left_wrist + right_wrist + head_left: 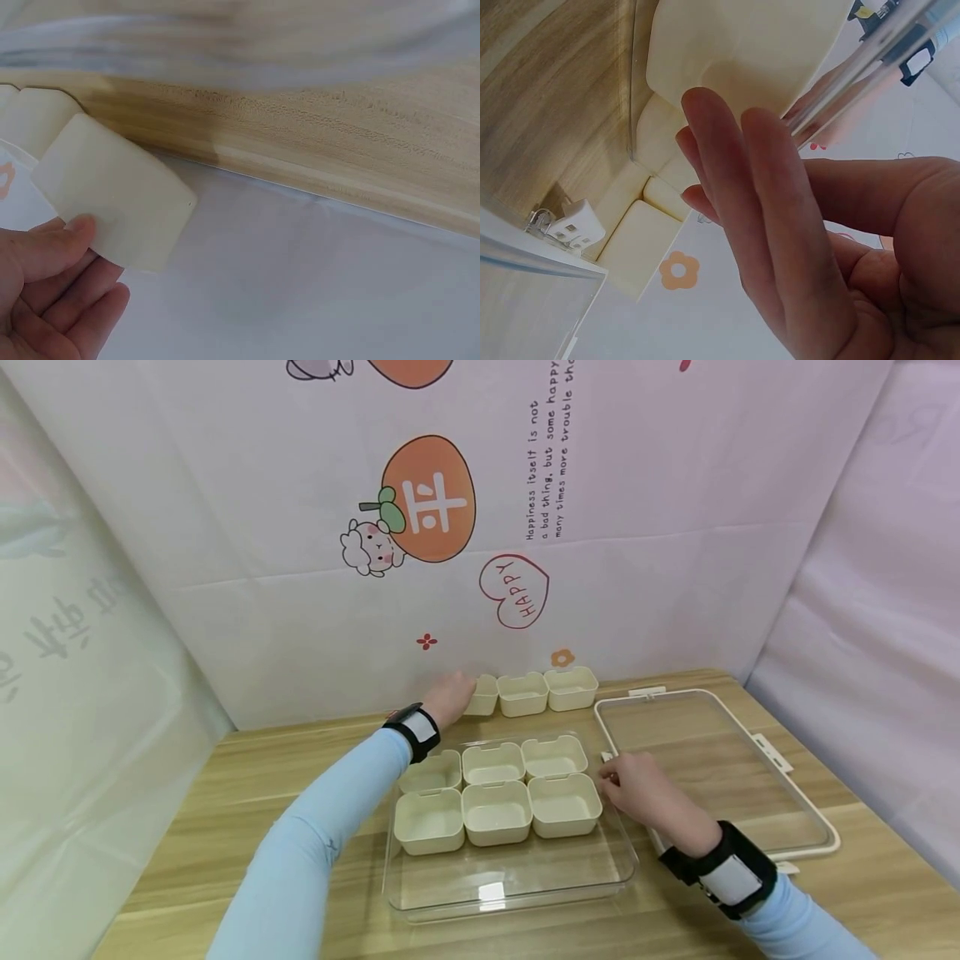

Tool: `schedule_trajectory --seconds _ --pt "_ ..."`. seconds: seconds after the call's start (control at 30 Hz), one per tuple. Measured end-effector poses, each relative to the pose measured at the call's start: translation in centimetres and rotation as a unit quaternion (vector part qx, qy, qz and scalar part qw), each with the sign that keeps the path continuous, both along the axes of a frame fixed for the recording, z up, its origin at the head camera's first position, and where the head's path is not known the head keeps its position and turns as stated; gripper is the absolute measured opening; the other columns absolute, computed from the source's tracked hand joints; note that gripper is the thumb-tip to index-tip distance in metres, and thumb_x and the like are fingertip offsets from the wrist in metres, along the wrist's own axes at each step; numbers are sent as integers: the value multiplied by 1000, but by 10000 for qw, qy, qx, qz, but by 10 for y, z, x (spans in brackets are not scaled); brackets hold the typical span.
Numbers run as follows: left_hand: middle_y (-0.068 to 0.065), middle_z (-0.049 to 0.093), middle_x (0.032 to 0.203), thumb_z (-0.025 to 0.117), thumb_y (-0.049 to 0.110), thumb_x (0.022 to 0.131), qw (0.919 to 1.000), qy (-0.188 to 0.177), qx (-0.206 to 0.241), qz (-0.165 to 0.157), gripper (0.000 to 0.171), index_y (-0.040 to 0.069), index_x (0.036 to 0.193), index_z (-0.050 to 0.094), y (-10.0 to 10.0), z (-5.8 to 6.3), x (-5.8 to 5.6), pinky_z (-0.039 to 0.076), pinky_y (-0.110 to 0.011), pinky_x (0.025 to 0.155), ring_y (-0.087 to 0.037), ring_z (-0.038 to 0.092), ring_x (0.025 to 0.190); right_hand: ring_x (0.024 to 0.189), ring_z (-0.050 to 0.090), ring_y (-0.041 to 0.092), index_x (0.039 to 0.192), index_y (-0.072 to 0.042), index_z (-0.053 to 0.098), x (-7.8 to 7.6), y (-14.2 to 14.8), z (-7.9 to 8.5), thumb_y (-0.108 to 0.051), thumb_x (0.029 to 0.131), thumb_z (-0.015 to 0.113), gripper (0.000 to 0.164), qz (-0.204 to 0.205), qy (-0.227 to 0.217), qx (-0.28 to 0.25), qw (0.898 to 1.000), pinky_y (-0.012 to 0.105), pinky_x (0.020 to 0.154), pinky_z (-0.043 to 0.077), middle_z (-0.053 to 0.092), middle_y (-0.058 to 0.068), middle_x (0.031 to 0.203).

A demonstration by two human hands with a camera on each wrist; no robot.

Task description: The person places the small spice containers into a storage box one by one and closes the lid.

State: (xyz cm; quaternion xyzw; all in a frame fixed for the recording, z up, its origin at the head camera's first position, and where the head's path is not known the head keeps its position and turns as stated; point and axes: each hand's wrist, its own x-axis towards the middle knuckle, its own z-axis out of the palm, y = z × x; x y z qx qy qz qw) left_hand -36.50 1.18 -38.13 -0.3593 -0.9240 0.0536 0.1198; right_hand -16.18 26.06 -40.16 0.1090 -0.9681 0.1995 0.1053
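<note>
Wood-grain tabletop (247,802), white printed backdrop (660,527), orange fruit print (431,497), red heart (514,592), pale side cloth (877,610)

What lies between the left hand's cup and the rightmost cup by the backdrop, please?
In the head view, one other cup stands between them.

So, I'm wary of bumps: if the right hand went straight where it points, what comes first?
Likely the clear tray's right wall; if the right hand is above it, the cream cups just beyond. Depth is unclear.

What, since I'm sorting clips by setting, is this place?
Possibly a makeshift filming booth: printed white sheets surround a wood-grain tabletop on three sides, with six cream bins inside a clear tray.
</note>
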Motion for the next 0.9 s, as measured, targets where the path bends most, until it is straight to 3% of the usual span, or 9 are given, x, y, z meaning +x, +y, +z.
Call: schedule_trajectory --seconds 0.1,0.23,0.53,0.9 --pt "-13 69 85 48 1 93 9999 17 134 46 21 3 85 67 -2 1 1 52 -36 60 -24 65 76 48 38 7 60 -14 60 0 0 0 -2 79 62 23 13 29 10 10000 20 45 29 42 -7 50" --pt "-10 69 85 50 1 92 9995 283 -2 137 21 6 84 69 -4 3 4 53 -35 61 -22 65 76 48 38 6 60 -14 60 0 -1 1 -2 79 62 23 15 65 6 10000 20 45 29 42 -8 49" --pt "-12 66 81 51 -3 90 9978 654 128 -26 23 4 81 71 -14 11 16 55 -37 56 -25 65 74 46 39 5 61 -13 61 -1 -1 1 -2 80 61 22 2 4 -81 10000 20 44 31 44 -9 48" --pt "-10 68 78 52 -7 84 9978 590 289 -28 22 4 75 68 -28 18 32 54 -36 55 -22 64 69 46 39 6 59 -14 59 0 -2 1 -2 80 61 24 -22 2 -20 10000 20 45 30 43 -9 46"
